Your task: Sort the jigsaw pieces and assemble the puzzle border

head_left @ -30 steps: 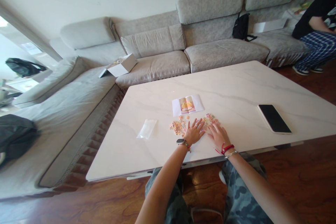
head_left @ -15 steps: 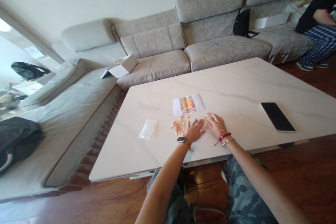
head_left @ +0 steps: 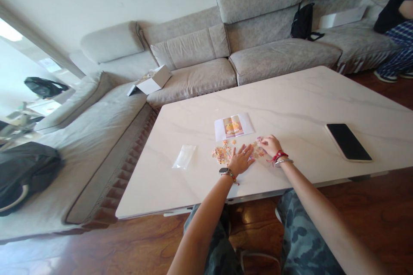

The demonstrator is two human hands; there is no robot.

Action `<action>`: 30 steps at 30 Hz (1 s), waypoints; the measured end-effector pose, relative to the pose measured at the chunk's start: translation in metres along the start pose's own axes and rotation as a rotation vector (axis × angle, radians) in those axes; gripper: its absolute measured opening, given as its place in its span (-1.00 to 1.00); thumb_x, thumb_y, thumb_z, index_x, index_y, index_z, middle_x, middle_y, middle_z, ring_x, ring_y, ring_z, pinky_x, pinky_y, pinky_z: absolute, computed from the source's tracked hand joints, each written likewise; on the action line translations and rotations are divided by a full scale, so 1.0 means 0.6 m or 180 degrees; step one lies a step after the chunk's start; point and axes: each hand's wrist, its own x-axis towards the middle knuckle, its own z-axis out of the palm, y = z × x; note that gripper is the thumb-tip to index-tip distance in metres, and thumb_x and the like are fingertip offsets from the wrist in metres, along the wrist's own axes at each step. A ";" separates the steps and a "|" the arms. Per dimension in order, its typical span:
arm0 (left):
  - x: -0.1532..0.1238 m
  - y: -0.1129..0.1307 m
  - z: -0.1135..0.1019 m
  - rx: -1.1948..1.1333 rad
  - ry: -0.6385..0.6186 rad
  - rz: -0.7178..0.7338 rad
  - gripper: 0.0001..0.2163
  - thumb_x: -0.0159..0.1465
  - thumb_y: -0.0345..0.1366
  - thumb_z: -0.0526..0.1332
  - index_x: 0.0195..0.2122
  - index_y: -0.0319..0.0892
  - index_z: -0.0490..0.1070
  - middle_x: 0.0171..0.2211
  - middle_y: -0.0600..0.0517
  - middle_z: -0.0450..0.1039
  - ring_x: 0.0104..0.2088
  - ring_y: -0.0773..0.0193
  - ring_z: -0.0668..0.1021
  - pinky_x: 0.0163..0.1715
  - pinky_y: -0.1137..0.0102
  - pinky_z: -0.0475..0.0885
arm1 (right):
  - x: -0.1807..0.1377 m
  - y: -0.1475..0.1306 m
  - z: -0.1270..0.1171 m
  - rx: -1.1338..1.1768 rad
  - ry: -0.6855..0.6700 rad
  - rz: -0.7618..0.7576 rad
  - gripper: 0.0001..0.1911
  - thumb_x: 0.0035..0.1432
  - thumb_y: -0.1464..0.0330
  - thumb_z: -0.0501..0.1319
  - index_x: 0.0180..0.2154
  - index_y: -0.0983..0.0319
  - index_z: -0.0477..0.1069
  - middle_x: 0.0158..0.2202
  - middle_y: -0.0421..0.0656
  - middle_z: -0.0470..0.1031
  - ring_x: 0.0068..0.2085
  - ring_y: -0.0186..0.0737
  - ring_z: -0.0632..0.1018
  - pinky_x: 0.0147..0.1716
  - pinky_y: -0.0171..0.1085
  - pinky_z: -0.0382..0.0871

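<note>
Sorting, seemingly | left hand [head_left: 241,159] spread flat on bench [head_left: 290,103] | right hand [head_left: 270,144] curled on pieces [head_left: 221,154], pinch unclear | pieces 10 to 1 o'clock of left hand, sheet [head_left: 234,126] at 12 | lifting one likely needs fingertip pinch

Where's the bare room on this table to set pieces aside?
Bare: the wide strip between the right hand and the phone; the far half of the table beyond the picture; the near-left corner before the bag. Crowded: around the pieces, between picture and left hand.
</note>
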 end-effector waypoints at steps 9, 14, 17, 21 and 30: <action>0.001 0.007 -0.011 0.0030 0.0070 0.0020 -0.53 0.29 -0.06 -0.20 0.20 -0.06 -0.06 0.23 0.04 -0.06 0.22 0.12 0.02 0.08 -0.04 0.10 | -0.015 0.016 0.004 0.0339 0.0178 -0.0276 -0.68 0.09 0.43 -0.02 -0.16 0.26 0.41 -0.12 -0.05 0.42 -0.09 -0.19 0.39 -0.10 -0.19 0.26; -0.011 0.008 -0.007 0.0046 -0.0048 0.0109 -0.53 0.28 -0.03 -0.19 0.18 -0.03 -0.02 0.23 0.02 -0.05 0.21 0.11 0.05 0.06 -0.07 0.12 | -0.031 0.011 0.001 0.0528 -0.0039 -0.0543 -0.63 0.08 0.48 -0.05 -0.12 0.22 0.41 -0.12 -0.10 0.45 -0.09 -0.19 0.40 -0.08 -0.16 0.26; -0.012 0.009 -0.005 0.0024 -0.0036 0.0053 -0.51 0.27 -0.01 -0.17 0.19 -0.05 -0.03 0.24 0.00 -0.08 0.21 0.09 0.04 0.05 -0.06 0.13 | -0.036 0.010 -0.003 0.0276 -0.0070 -0.0402 -0.67 0.09 0.44 0.00 -0.14 0.23 0.42 -0.20 -0.07 0.47 -0.15 -0.17 0.42 -0.14 -0.18 0.28; -0.012 0.011 -0.005 -0.0020 -0.0049 0.0009 -0.50 0.26 0.00 -0.16 0.19 -0.03 -0.04 0.23 0.00 -0.07 0.21 0.08 0.03 0.06 -0.05 0.13 | -0.044 0.012 -0.012 -0.0096 -0.0156 -0.0296 -0.74 0.09 0.40 0.03 -0.27 0.22 0.47 -0.28 -0.06 0.47 -0.20 -0.17 0.41 -0.17 -0.23 0.27; -0.020 0.008 -0.015 0.0014 0.0146 -0.0153 -0.48 0.26 0.02 -0.17 0.20 -0.04 -0.07 0.25 0.00 -0.12 0.22 0.06 -0.01 0.08 -0.06 0.08 | -0.040 0.002 -0.014 -0.0206 -0.0255 -0.0656 -0.61 0.14 0.45 -0.07 -0.04 0.23 0.34 -0.10 -0.08 0.43 -0.09 -0.21 0.38 -0.09 -0.26 0.20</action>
